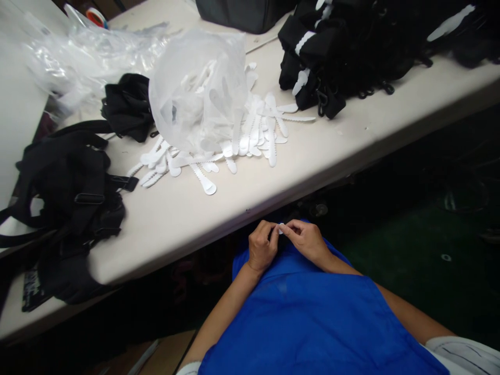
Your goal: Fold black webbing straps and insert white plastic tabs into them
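Observation:
Both my hands are together below the table's front edge, over my blue apron. My left hand is curled, fingertips pinched. My right hand meets it from the right, fingers also pinched. Between the fingertips shows a small white piece, most of it hidden by the fingers. On the table above lies a heap of white notched plastic strips, partly under a translucent plastic bag.
Black strapped fabric items lie at the table's left, back middle and far right. Crumpled clear plastic lies at the back left. The cream table slopes toward a dark floor on the right.

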`<state>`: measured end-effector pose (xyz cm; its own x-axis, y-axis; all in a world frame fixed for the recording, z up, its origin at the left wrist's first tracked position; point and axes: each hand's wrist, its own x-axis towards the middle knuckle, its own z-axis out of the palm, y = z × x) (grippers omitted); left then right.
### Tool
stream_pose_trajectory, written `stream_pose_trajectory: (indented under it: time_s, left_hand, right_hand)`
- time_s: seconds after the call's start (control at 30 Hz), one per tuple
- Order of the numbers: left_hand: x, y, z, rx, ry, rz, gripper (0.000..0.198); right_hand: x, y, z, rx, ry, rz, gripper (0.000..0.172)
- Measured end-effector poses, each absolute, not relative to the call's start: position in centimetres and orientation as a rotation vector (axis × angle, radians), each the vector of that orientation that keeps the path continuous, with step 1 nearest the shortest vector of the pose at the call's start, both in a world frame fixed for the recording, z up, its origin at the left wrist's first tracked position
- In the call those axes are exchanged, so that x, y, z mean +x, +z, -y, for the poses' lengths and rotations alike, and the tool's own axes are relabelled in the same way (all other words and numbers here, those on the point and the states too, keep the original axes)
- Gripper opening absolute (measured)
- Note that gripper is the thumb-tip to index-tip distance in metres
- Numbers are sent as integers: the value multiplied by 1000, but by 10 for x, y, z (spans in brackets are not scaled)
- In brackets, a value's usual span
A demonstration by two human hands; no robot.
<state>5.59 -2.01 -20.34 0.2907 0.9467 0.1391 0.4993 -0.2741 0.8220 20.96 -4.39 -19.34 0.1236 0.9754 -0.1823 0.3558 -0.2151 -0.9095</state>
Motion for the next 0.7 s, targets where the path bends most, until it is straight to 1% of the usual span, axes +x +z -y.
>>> stream_pose_trajectory:
  time_s: [0.07,0.1,0.23,0.37,0.47,0.6,0.7]
  left_hand:
    - [56,-201,20,1876,866,-1283,18]
    - [56,-201,20,1851,879,-1293,18]
    - [56,-199,21,1684,960,-1382,23]
    - [58,-196,24,1537,1045,-1448,23]
    - [59,-196,25,1442,1092,-1504,24]
    - [57,-198,21,1301,1051,-1481,25]
    - [57,-192,16,1206,957,-1313,30]
  right_hand:
    - [207,-198,41,-1578,1266,1258,41]
    - [206,-200,40,-1539,1301,1247,43]
    - [202,-206,38,-1529,1287,1283,46]
    - [203,-206,42,-1597,1220,1336,44]
    - [206,-206,45,-1624,1278,1289,43]
    - [208,-216,45,-1614,1369,1207,44]
    - [208,-220,48,-1644,1394,1141,50]
